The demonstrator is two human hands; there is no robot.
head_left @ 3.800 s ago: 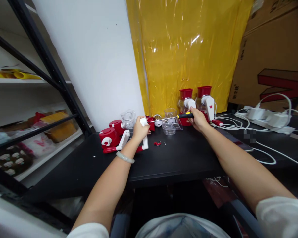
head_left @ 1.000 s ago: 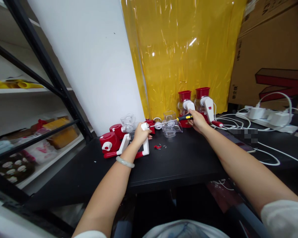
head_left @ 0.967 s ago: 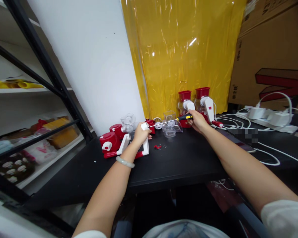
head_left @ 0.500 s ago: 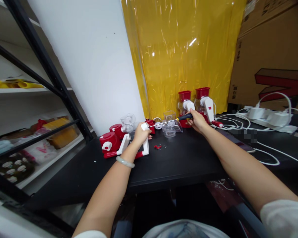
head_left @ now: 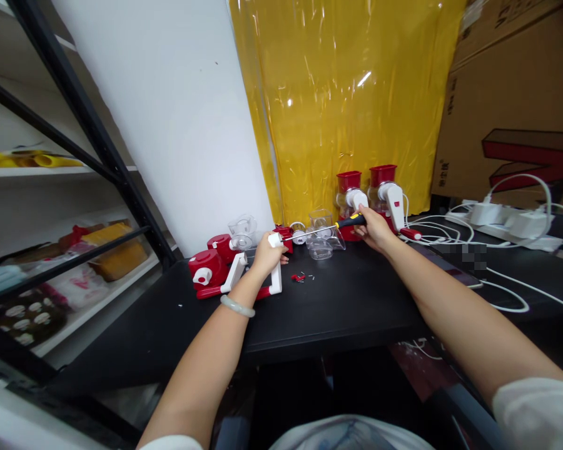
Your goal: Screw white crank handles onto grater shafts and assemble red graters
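My left hand [head_left: 266, 253] is closed around a white crank handle [head_left: 276, 279] that stands on the black table [head_left: 338, 306]. My right hand [head_left: 374, 229] grips the black and yellow handle of a screwdriver [head_left: 328, 227]. Its thin shaft runs left, and the tip meets the top of the white handle just above my left fingers. A pale bangle circles my left wrist. Small red bits and tiny screws [head_left: 301, 277] lie on the table between my hands.
Red and white grinder parts [head_left: 210, 270] lie left of my left hand. Clear plastic cups [head_left: 319, 239] and two upright red grinders [head_left: 370, 194] stand by the yellow sheet. White cables and a power strip [head_left: 502, 226] lie at the right. A metal shelf [head_left: 75, 250] stands left.
Almost nothing has changed. Both hands keep their grip, and the screwdriver handle has shifted very slightly at the white crank handle.
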